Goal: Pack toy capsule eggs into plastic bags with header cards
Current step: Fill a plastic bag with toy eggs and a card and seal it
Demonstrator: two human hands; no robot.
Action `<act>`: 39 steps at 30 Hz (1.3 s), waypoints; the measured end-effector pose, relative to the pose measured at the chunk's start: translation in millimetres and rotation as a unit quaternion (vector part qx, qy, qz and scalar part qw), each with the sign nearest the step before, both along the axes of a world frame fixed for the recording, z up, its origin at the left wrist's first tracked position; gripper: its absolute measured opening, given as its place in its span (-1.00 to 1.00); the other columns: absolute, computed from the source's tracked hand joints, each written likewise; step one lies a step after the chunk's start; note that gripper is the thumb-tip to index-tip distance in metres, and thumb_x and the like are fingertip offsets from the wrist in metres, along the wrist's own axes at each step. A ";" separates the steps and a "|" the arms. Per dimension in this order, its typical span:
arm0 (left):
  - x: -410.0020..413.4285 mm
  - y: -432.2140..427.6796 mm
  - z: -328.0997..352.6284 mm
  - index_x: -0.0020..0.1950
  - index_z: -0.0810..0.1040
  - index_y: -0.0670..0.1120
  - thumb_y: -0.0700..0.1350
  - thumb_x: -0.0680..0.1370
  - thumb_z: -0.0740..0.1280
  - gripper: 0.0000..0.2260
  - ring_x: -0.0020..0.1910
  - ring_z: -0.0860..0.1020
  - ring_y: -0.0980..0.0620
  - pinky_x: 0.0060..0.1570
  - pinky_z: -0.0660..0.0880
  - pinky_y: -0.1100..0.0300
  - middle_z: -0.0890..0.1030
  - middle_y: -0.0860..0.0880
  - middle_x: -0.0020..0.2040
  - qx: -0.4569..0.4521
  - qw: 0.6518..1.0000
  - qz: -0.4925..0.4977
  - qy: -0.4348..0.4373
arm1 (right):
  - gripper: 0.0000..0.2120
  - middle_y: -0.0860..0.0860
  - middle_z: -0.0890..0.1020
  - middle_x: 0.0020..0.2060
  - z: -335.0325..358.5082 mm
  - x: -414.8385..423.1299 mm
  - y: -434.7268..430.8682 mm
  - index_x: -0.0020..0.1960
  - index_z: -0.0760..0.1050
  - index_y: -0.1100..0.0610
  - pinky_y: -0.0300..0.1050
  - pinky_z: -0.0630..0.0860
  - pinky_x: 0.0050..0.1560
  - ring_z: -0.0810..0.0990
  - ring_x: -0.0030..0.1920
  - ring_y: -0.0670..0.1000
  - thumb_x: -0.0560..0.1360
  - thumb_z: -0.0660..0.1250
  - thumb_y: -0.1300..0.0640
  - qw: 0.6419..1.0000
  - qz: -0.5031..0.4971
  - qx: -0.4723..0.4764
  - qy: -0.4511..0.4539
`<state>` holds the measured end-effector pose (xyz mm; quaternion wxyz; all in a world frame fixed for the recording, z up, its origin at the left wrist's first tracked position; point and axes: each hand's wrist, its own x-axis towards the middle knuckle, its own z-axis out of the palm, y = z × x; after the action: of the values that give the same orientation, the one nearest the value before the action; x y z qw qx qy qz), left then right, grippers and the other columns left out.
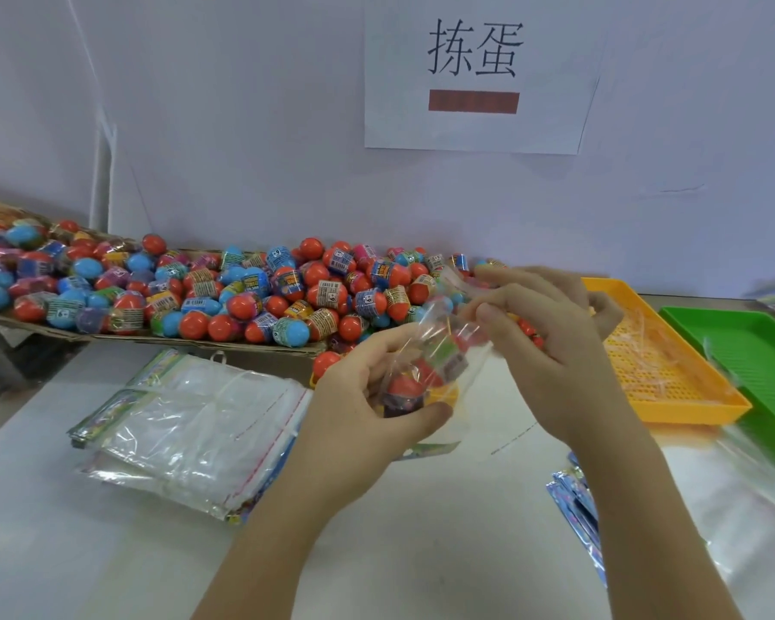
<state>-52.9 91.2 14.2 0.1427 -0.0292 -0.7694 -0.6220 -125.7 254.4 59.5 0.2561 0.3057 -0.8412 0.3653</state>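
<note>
My left hand (376,396) curls round the lower part of a clear plastic bag (455,351), thumb below and fingers behind, cupping the red and multicoloured capsule eggs in the bag (406,387). My right hand (551,324) is above it, fingers bent, with thumb and forefinger pinching the bag's upper edge; I cannot tell whether anything else sits in that palm. Both hands are raised over a white tabletop (421,552). At the back of it, against a pale lilac wall (242,127), lies a flat sheet of brown cardboard (63,334) heaped with a pile of loose red and blue plastic eggs with printed bands (242,297); one red egg (325,362) lies off the heap, near my left fingers. To my left lies a stack of empty clear bags with printed header cards (189,422). To my right is an orange perforated plastic tray (690,407) with thin clear strips in it, and just beside it a green plastic tray (752,351). Nearer me on that side lie blue foil cards (578,498), partly under a clear plastic sheet (734,507). A white paper sign with two black characters and a brown bar (475,82) hangs on the wall.
</note>
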 end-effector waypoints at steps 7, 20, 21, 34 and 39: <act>0.3 2.5 3.4 0.26 0.53 0.14 -0.12 0.27 0.57 -0.42 0.09 0.65 0.10 -0.03 0.60 0.23 0.68 0.12 0.11 0.068 0.998 -0.006 0.002 | -0.37 -0.23 0.52 0.19 1.5 -3.5 4.3 0.31 0.34 -0.24 -0.34 0.48 -0.01 0.54 0.12 -0.21 0.26 0.35 -0.27 0.930 0.114 -0.262 -0.230; 3.4 4.8 14.4 0.17 0.53 0.16 -0.07 0.20 0.55 -0.44 0.00 0.68 0.14 -0.18 0.59 0.32 0.70 0.14 0.04 0.124 0.992 0.008 -0.011 | -0.87 0.05 0.68 -0.28 -5.9 -1.5 -15.1 -0.24 0.68 0.05 -0.15 0.56 -0.38 0.67 -0.26 0.00 0.36 0.46 0.27 0.847 0.204 -0.255 -0.419; 2.7 5.1 13.9 0.16 0.56 0.12 -0.04 0.19 0.55 -0.45 -0.02 0.68 0.12 -0.19 0.59 0.31 0.71 0.12 0.01 0.121 0.992 0.011 -0.020 | -0.84 0.07 0.69 -0.27 -5.7 -1.0 -15.5 -0.22 0.68 0.05 -0.15 0.57 -0.36 0.68 -0.26 0.03 0.37 0.45 0.30 0.848 0.203 -0.260 -0.414; -1.6 7.1 12.7 -0.23 0.73 0.04 0.11 0.09 0.51 -0.70 -0.06 0.68 -0.18 0.03 0.59 -0.14 0.72 -0.10 -0.12 0.226 0.970 0.028 -0.088 | -0.51 0.00 0.68 -0.19 -2.0 3.7 -20.2 0.11 0.62 0.04 -0.16 0.54 -0.15 0.61 -0.18 0.00 0.25 0.43 -0.16 0.842 0.225 -0.274 -0.406; -3.5 3.2 11.7 -0.25 0.72 -0.01 0.07 0.11 0.51 -0.72 -0.20 0.70 -0.03 -0.23 0.63 0.08 0.72 -0.10 -0.16 0.292 0.953 0.052 -0.067 | -0.75 -0.02 0.67 -0.26 -6.1 1.8 -17.1 -0.15 0.68 0.06 -0.24 0.54 -0.29 0.61 -0.26 -0.08 0.23 0.47 -0.04 0.841 0.237 -0.235 -0.427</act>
<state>-56.4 94.4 25.9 0.1254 0.0953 -0.5628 -0.8115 -123.9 237.3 53.4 -0.1583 0.2399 -0.6584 0.6956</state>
